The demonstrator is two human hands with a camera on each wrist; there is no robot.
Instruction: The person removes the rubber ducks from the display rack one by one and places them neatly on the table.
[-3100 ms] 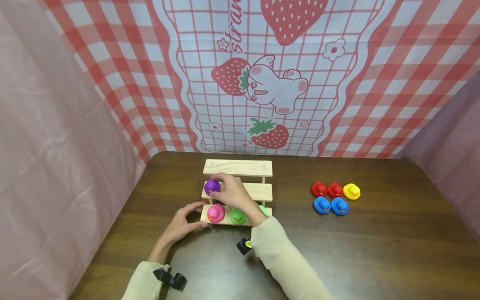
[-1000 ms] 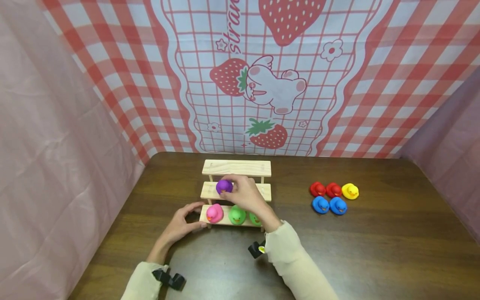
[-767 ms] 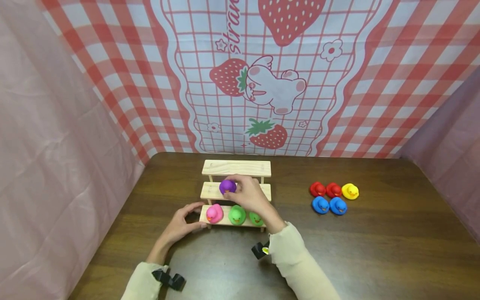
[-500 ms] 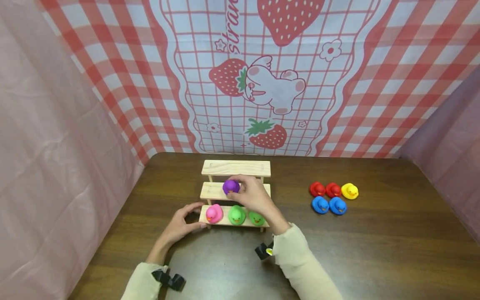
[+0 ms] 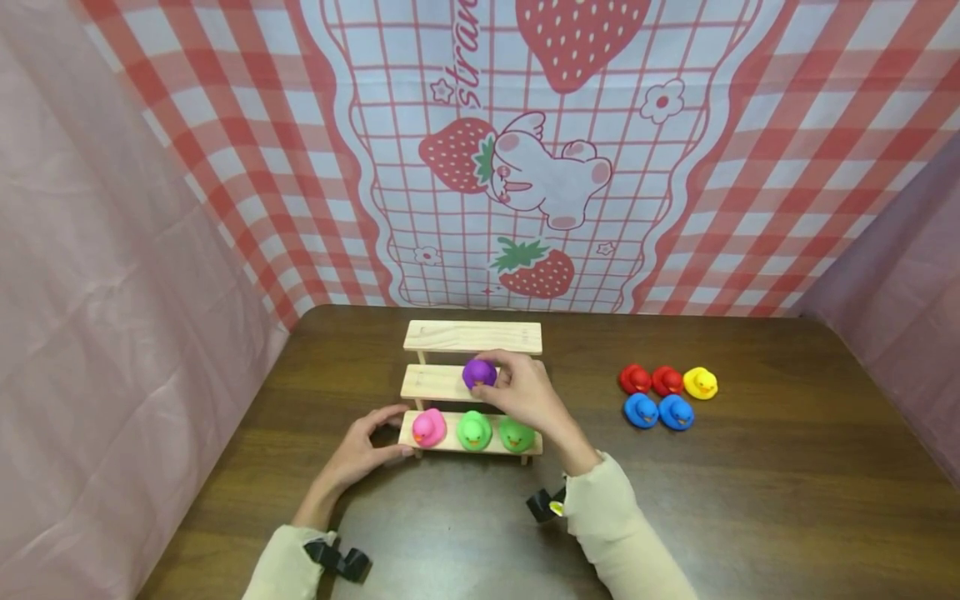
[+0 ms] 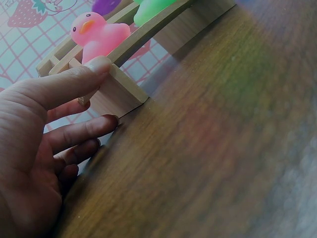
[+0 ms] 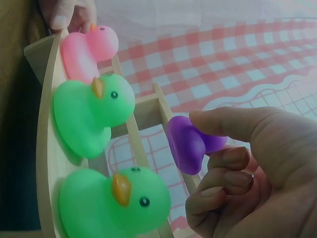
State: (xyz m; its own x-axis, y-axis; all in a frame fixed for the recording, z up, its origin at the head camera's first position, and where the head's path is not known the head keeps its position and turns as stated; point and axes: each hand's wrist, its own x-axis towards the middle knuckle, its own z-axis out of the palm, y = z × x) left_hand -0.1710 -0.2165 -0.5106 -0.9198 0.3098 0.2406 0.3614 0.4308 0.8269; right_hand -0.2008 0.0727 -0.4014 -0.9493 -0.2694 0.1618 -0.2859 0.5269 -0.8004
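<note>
Right-hand grip [image 5: 528, 396] tight on the purple duck [image 5: 477, 375], at the fingertips [image 5: 488, 356], by the middle shelf [image 5: 432, 382].

upright purple duck [image 5: 477, 373], seemingly on middle shelf [image 5: 432, 381] of wooden rack [image 5: 472, 335]

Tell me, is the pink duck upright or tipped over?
Upright: the pink duck rests base-down on the front shelf, head above body in the left wrist view.
</note>
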